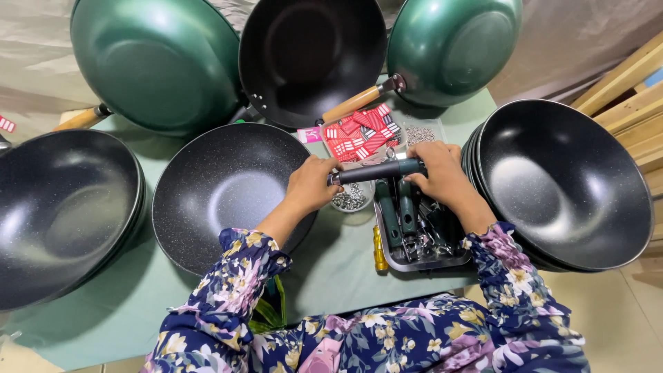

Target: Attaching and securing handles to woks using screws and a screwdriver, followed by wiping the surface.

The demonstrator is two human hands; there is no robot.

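Both my hands hold a dark green and black pan handle [378, 170] level above the table. My left hand [311, 184] grips its metal end beside the rim of a black speckled wok [221, 190]. At the green end, my right hand [438, 174] is closed around it. Below the handle a metal tray [423, 263] holds several more green handles [399, 214]. A small round bowl of screws [351, 198] sits under my left hand.
Stacked black woks stand at the left [59, 207] and right [563, 179]. Two green woks [155, 59] [452, 45] and a black one [311, 55] with a wooden handle lean at the back. Red small packets [359, 132] fill a clear box. A yellow screwdriver [379, 250] lies beside the tray.
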